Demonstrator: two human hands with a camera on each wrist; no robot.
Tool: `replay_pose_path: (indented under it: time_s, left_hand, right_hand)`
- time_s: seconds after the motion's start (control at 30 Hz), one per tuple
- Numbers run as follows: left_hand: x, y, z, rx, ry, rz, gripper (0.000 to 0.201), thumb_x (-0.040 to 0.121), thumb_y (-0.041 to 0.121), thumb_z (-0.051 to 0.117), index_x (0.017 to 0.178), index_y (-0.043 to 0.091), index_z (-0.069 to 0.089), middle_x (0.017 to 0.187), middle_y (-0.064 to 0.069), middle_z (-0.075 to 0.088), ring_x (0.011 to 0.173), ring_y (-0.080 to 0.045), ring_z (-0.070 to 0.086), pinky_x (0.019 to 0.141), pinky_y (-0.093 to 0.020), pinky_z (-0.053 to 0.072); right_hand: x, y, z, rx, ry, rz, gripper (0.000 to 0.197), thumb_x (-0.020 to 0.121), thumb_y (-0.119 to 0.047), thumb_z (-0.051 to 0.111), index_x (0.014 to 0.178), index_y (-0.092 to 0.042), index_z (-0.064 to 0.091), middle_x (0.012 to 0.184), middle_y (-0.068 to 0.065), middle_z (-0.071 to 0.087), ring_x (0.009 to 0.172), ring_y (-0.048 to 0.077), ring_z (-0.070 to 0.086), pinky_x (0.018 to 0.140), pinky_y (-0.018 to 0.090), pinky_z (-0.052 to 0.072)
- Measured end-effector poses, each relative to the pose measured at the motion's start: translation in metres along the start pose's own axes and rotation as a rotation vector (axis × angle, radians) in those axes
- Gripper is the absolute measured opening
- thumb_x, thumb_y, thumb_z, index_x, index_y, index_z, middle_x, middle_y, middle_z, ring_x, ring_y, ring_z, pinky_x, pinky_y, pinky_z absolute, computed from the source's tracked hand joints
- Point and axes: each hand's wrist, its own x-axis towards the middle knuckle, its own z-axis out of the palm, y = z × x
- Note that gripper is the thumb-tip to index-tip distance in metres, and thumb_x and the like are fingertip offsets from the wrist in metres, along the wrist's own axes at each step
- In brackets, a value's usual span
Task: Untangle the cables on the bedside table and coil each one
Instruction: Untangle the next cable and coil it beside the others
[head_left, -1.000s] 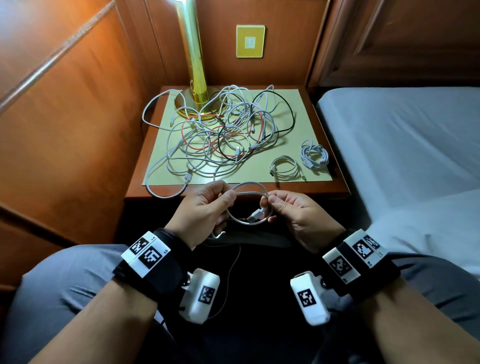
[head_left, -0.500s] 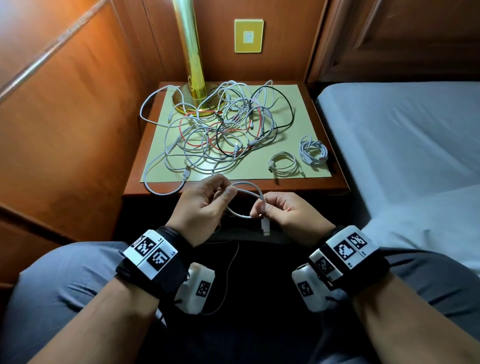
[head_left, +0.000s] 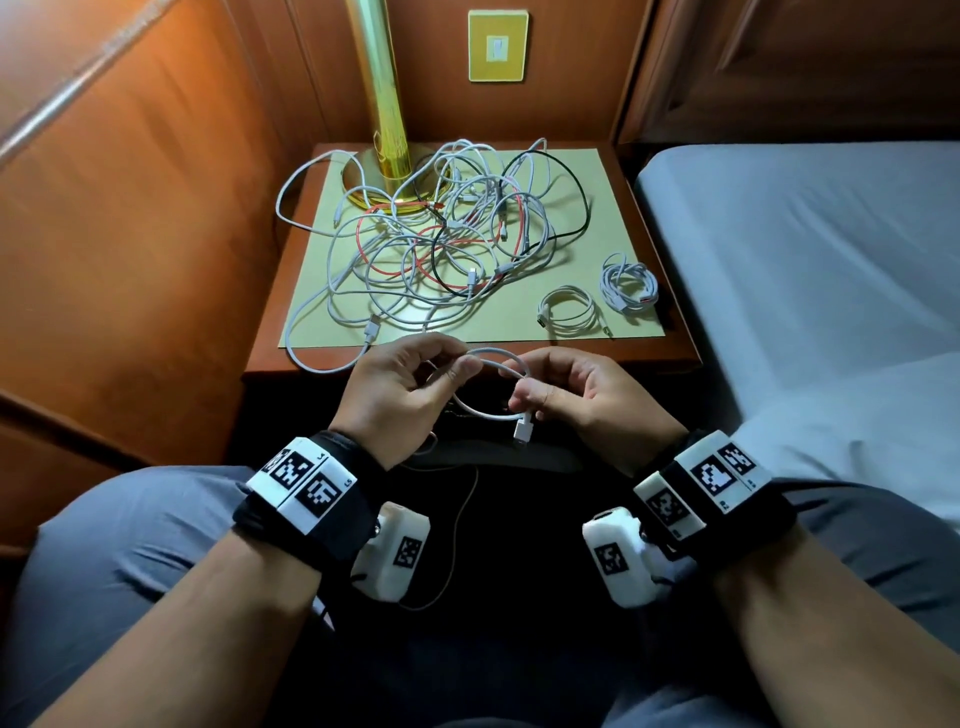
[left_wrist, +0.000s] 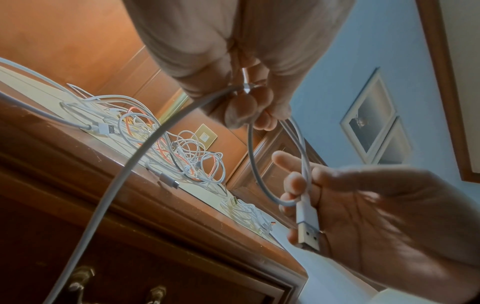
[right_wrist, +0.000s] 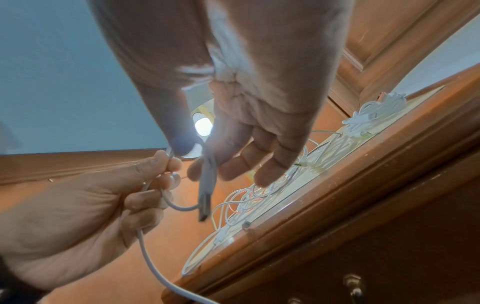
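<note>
Head view shows both hands held just in front of the near edge of the wooden bedside bench (head_left: 519, 358), working one thin white USB cable (head_left: 498, 358) into a small loop. The left hand (head_left: 400, 395) has its thumb and forefinger closed in a pinch on the top of the loop; in the left wrist view the cable's long free run drops away below that grip. The right hand (head_left: 582, 400) pinches the loop's other side between thumb and forefinger just above the white USB plug (head_left: 522, 431), which hangs below its grip, while its remaining fingers (right_wrist: 275, 164) stay loosely spread.

The step in hand looks like coiling this freed cable, with only the first turn formed. The next move probably calls for the left grip to hold the loop steady while the right one feeds more of the hanging length around it.

Beyond the hands, on the bench's pale yellow mat, lies one tangled heap of cables (head_left: 447, 244): mostly white, with one red and one black strand; the white ones cannot be counted. To the right of it sit two finished white coils (head_left: 569, 312).
</note>
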Motion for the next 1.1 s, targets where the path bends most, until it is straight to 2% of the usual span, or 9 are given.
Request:
replay_pose_path:
  time_s: [0.1,0.27,0.4,0.5,0.63,0.73,0.9,1.03,1.1]
  left_hand:
    - [-0.001,0.007,-0.002,-0.022,-0.048,0.023,0.014,0.089,0.028,0.073,0.092,0.014,0.076,0.085,-0.006,0.074,0.081,-0.031,0.067,0.078,-0.047,0.055]
    - [0.001,0.010,-0.002,-0.059,-0.074,0.018,0.017,0.085,0.036,0.073,0.090,0.020,0.076,0.085,-0.005,0.075,0.083,-0.033,0.069,0.081,-0.051,0.056]
    - [-0.001,0.013,-0.002,-0.099,-0.078,0.020,0.012,0.083,0.030,0.074,0.087,0.019,0.076,0.085,-0.004,0.076,0.084,-0.030,0.070,0.082,-0.043,0.056]
    - [-0.002,0.013,-0.002,-0.110,-0.088,0.026,0.014,0.083,0.029,0.077,0.088,0.016,0.076,0.086,-0.002,0.076,0.082,-0.022,0.071,0.082,-0.035,0.057]
    - [-0.001,0.014,0.000,-0.114,-0.095,0.030,0.004,0.085,0.014,0.076,0.085,0.017,0.074,0.082,0.003,0.076,0.077,-0.010,0.069,0.077,-0.023,0.054]
    - [-0.002,0.013,0.002,-0.118,-0.105,0.055,0.009,0.081,0.019,0.080,0.084,0.013,0.073,0.080,0.001,0.075,0.075,-0.013,0.069,0.074,-0.024,0.054]
    - [0.001,0.009,0.000,-0.087,-0.056,0.034,0.021,0.078,0.033,0.084,0.087,0.017,0.074,0.078,-0.002,0.071,0.064,-0.037,0.058,0.061,-0.047,0.049]
    - [0.009,0.008,-0.015,-0.023,-0.036,0.010,0.012,0.083,0.031,0.078,0.083,0.020,0.075,0.080,-0.005,0.071,0.071,-0.033,0.062,0.064,-0.040,0.050]
    - [0.011,0.007,-0.020,0.001,-0.029,-0.001,0.012,0.084,0.033,0.074,0.086,0.021,0.075,0.084,0.000,0.074,0.078,-0.020,0.067,0.068,-0.028,0.053]
  right_hand:
    - [0.000,-0.003,0.004,0.085,-0.019,0.045,0.017,0.094,-0.023,0.061,0.096,-0.007,0.067,0.069,0.003,0.060,0.076,0.022,0.062,0.076,0.031,0.049]
    - [-0.001,-0.007,0.007,0.319,-0.163,0.150,0.033,0.094,-0.028,0.046,0.094,0.000,0.064,0.059,0.002,0.046,0.058,0.018,0.043,0.059,0.024,0.040]
    - [-0.004,-0.007,0.007,0.286,-0.207,0.155,0.030,0.093,-0.025,0.048,0.089,-0.004,0.070,0.067,0.005,0.056,0.067,0.019,0.054,0.065,0.022,0.047]
    - [-0.006,-0.009,0.004,0.309,-0.205,0.210,0.024,0.099,-0.015,0.052,0.102,-0.006,0.074,0.083,0.008,0.064,0.073,0.012,0.060,0.064,0.020,0.050]
    - [-0.006,-0.015,0.006,0.345,-0.220,0.241,0.026,0.102,-0.011,0.043,0.117,0.003,0.059,0.074,0.003,0.051,0.055,0.009,0.040,0.046,0.015,0.035]
    - [-0.006,-0.017,0.008,0.300,-0.237,0.292,0.033,0.104,-0.028,0.041,0.099,-0.003,0.062,0.062,-0.003,0.040,0.052,0.009,0.027,0.045,0.016,0.025]
    - [-0.005,-0.017,0.003,0.363,-0.190,0.302,0.038,0.105,-0.032,0.037,0.073,-0.016,0.048,0.062,-0.001,0.021,0.053,0.012,0.016,0.043,0.020,0.013]
    - [-0.004,-0.020,-0.020,0.524,-0.093,0.280,0.038,0.101,-0.036,0.040,0.067,-0.021,0.047,0.062,-0.003,0.017,0.055,0.014,0.010,0.052,0.028,0.007]
    - [-0.005,-0.022,-0.027,0.601,-0.046,0.279,0.038,0.099,-0.037,0.042,0.064,-0.021,0.046,0.060,-0.005,0.021,0.053,0.012,0.014,0.053,0.028,0.008]
